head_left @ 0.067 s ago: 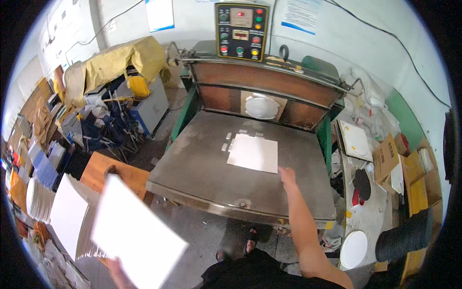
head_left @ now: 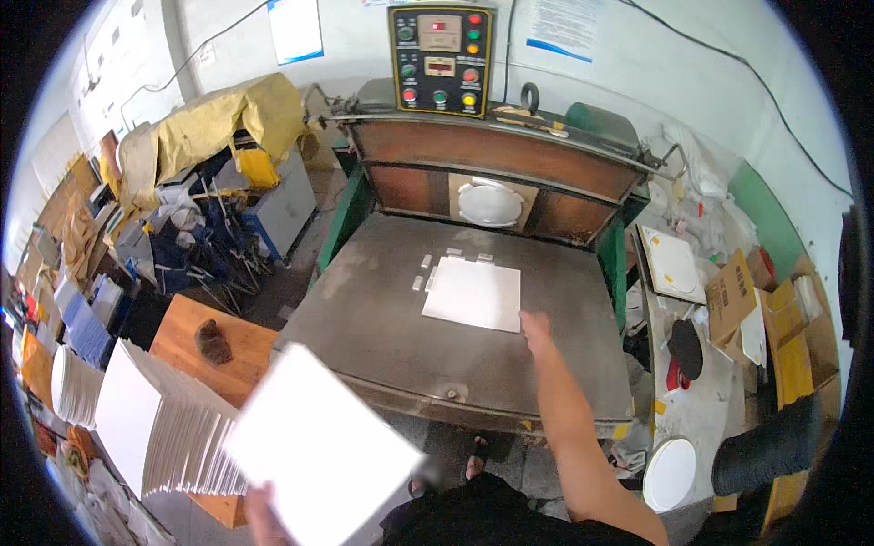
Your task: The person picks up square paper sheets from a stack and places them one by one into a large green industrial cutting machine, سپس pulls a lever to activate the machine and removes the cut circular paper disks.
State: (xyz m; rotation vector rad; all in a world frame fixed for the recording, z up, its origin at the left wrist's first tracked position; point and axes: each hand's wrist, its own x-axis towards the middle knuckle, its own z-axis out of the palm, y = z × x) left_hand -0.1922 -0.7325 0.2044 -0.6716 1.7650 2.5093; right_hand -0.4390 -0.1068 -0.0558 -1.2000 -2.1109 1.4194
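My left hand [head_left: 261, 512] is closed on the edge of a white square board [head_left: 323, 446], held tilted at the lower left and blurred by motion. Another white board [head_left: 473, 294] lies flat on the grey metal bed [head_left: 364, 323] of a press, beside several small pale blocks [head_left: 426, 260] along its far and left sides. With the arm stretched forward, my right hand [head_left: 535, 330] has its fingers closed at the near right edge of that board. A thick stack of white boards [head_left: 196, 446] stands left of the held one.
A control panel [head_left: 442, 62] with coloured buttons sits above the press, whose upright plate carries a white oval form [head_left: 492, 202]. At left is an orange wooden table [head_left: 177, 328] with a dark lump on it. The right-hand bench [head_left: 706, 409] holds a white disc [head_left: 669, 474] and cartons.
My left hand has carried the white board rightward, away from the stack. My right hand stays at the edge of the board on the bed. The view has shifted slightly.
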